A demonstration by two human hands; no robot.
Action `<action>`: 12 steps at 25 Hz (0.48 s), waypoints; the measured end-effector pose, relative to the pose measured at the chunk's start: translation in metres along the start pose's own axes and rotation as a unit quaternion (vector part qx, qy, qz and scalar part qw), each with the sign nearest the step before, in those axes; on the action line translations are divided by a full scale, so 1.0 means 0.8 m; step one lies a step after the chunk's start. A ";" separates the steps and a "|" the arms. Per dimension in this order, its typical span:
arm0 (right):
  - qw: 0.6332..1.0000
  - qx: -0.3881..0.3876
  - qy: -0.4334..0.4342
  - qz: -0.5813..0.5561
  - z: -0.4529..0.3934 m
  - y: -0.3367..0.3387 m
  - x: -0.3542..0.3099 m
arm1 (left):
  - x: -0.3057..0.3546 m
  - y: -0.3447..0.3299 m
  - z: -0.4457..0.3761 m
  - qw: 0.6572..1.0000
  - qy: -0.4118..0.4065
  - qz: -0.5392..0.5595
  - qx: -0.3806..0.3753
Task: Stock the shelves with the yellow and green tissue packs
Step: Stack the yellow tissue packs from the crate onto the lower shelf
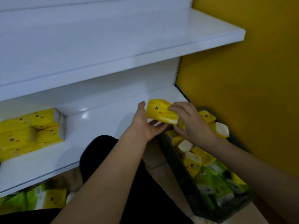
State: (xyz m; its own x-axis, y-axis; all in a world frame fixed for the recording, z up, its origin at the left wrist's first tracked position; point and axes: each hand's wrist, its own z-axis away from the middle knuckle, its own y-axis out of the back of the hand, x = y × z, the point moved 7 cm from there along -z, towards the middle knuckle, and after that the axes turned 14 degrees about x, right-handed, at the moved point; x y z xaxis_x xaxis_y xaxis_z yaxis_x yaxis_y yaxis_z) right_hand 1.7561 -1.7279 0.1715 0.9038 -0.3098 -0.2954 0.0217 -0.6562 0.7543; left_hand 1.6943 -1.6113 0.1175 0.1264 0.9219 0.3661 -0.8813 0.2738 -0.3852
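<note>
A yellow tissue pack (159, 111) with a chick face hangs over the right end of the lower white shelf (100, 125). My right hand (191, 123) grips its right end from above. My left hand (145, 123) cups it from below and the left, thumb raised, fingers under the pack. Several yellow packs (32, 131) stand stacked at the left of that shelf. A dark crate (171, 152) on the floor at the right holds several yellow and green packs (208, 178).
The upper white shelf (113, 46) juts out above. A yellow wall (242, 94) closes the right side. Green and yellow packs (40, 199) lie beneath the lower shelf at the bottom left. My dark-clothed knee (100, 152) sits in front of the shelf edge.
</note>
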 end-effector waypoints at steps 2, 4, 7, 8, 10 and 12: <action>0.993 -0.047 0.109 -0.021 -0.025 -0.011 -0.048 | 0.041 0.027 0.019 0.997 -0.047 -0.059 -0.001; 0.985 -0.064 0.153 -0.039 -0.055 -0.021 -0.089 | 0.082 0.060 0.030 0.991 -0.117 -0.059 0.028; 0.992 -0.037 -0.015 -0.121 -0.102 -0.056 -0.118 | 0.152 0.113 0.043 0.972 -0.228 -0.007 0.058; 0.983 -0.036 -0.115 -0.141 -0.115 -0.079 -0.114 | 0.173 0.132 0.043 0.965 -0.254 0.010 0.062; 0.909 -0.116 -0.329 -0.227 -0.131 -0.142 -0.123 | 0.204 0.175 0.043 0.954 -0.286 0.043 0.075; 0.800 -0.215 -0.445 -0.340 -0.141 -0.209 -0.163 | 0.223 0.214 0.037 0.947 -0.306 0.053 0.087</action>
State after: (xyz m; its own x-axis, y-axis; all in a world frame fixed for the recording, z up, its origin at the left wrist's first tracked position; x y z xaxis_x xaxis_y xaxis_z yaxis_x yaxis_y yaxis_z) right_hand 1.6829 -1.5003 0.1497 -0.0382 -0.4746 -0.8794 0.6968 -0.6434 0.3170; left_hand 1.5523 -1.4079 0.1417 -0.2069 0.5961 0.7758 -0.9428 0.0904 -0.3209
